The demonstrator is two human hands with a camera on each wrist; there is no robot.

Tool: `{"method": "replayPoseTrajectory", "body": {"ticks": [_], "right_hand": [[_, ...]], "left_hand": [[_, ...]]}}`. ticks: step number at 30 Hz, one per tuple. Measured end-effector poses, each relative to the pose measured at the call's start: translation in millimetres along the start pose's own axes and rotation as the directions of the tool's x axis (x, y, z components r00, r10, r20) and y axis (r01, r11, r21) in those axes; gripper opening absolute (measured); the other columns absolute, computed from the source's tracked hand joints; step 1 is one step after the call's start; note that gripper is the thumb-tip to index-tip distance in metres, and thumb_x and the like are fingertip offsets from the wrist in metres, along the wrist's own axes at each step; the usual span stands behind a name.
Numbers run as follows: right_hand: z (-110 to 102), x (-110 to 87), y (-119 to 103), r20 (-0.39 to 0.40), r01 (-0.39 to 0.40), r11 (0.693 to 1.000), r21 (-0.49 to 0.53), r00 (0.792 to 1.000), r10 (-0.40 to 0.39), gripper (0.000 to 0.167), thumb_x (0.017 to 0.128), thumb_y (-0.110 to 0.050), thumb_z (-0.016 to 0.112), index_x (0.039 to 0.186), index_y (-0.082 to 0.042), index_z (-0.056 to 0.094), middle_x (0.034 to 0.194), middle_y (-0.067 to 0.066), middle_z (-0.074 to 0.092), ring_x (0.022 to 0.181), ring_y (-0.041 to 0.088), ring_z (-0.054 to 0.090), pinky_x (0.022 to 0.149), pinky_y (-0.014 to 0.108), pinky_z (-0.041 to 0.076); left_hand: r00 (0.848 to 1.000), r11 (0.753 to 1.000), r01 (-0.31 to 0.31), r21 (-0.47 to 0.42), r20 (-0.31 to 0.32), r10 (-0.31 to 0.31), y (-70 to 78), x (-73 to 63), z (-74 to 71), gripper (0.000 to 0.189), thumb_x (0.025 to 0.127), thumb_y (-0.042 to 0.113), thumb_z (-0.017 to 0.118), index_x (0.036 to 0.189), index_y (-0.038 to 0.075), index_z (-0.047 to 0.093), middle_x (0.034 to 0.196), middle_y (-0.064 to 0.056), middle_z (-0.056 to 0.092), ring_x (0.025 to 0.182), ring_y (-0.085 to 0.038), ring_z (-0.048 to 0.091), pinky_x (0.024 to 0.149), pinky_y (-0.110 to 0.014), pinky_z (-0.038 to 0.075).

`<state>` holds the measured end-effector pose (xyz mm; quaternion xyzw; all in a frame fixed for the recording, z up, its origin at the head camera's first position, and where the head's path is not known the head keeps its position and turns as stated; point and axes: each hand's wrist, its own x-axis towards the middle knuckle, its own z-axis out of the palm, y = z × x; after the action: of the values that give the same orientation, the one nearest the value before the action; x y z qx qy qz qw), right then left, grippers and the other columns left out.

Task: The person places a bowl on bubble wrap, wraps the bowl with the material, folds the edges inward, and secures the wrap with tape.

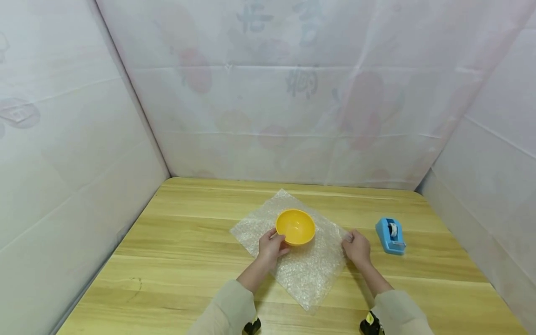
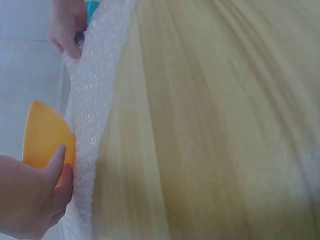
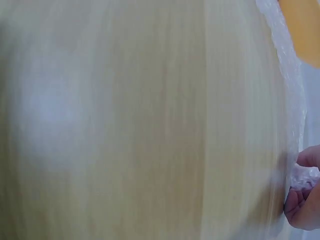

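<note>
A yellow bowl (image 1: 295, 227) stands over the middle of a sheet of bubble wrap (image 1: 310, 279), its opening facing up. My left hand (image 1: 270, 246) grips the bowl's near left side, thumb on the outside in the left wrist view, where the bowl (image 2: 45, 132) shows from the side. At the sheet's right corner my right hand (image 1: 357, 249) pinches the bubble wrap between curled fingers and thumb. The right wrist view shows a bunched bit of wrap (image 3: 304, 177) between the fingers and thumb of that hand (image 3: 307, 200).
A blue tape dispenser (image 1: 391, 236) with a roll of tape stands to the right of my right hand. The wooden table (image 1: 176, 251) is bordered by pale fabric walls (image 1: 268, 158) at the back and on both sides.
</note>
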<state>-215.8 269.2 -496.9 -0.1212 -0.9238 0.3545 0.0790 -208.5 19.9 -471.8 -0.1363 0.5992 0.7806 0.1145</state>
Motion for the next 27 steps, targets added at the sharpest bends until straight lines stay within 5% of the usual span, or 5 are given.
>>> {"method": "replayPoseTrajectory", "body": {"ticks": [6,16,21,27], "right_hand": [[-2.8,-2.5,-14.2,-0.07,-0.094,0.988,0.126,0.992,0.104,0.021,0.087,-0.015,0.05,0.071,-0.004,0.043,0.065,0.006,0.044,0.061,0.018,0.042,0.053,0.026,0.035],[-9.2,-6.3,-58.0,-0.126,-0.089,0.946,0.311,0.983,0.134,0.024,0.085,-0.015,0.06,0.067,-0.002,0.051,0.059,-0.002,0.044,0.059,0.012,0.04,0.051,0.023,0.037],[-7.1,-11.4,-76.1,-0.102,-0.1,0.928,0.358,0.984,0.146,0.028,0.085,-0.019,0.063,0.087,0.008,0.069,0.067,0.002,0.06,0.062,0.009,0.045,0.052,0.02,0.041],[-1.9,-15.4,-91.6,-0.101,-0.071,0.92,0.385,0.988,0.118,0.029,0.084,-0.018,0.064,0.096,0.007,0.07,0.091,0.019,0.07,0.065,0.003,0.048,0.055,0.014,0.043]], "left_hand": [[1.0,1.0,-0.004,-0.008,0.008,0.004,-2.3,-0.4,0.3,0.054,0.091,0.006,0.051,0.138,-0.008,0.03,0.125,-0.029,0.051,0.091,-0.023,0.061,0.079,-0.038,0.057],[1.0,1.0,-0.014,-0.013,-0.007,0.014,0.0,-4.0,2.2,0.053,0.089,0.006,0.053,0.137,-0.007,0.034,0.129,-0.026,0.051,0.083,-0.016,0.061,0.077,-0.034,0.057],[1.0,1.0,-0.011,-0.019,-0.013,0.01,-1.0,-2.9,3.3,0.053,0.089,0.006,0.054,0.136,-0.007,0.034,0.127,-0.026,0.053,0.081,-0.015,0.06,0.075,-0.034,0.058],[1.0,1.0,-0.006,-0.02,-0.007,0.005,-3.3,0.0,4.0,0.053,0.089,0.005,0.054,0.136,-0.007,0.034,0.13,-0.026,0.051,0.084,-0.017,0.06,0.077,-0.037,0.057]]}}
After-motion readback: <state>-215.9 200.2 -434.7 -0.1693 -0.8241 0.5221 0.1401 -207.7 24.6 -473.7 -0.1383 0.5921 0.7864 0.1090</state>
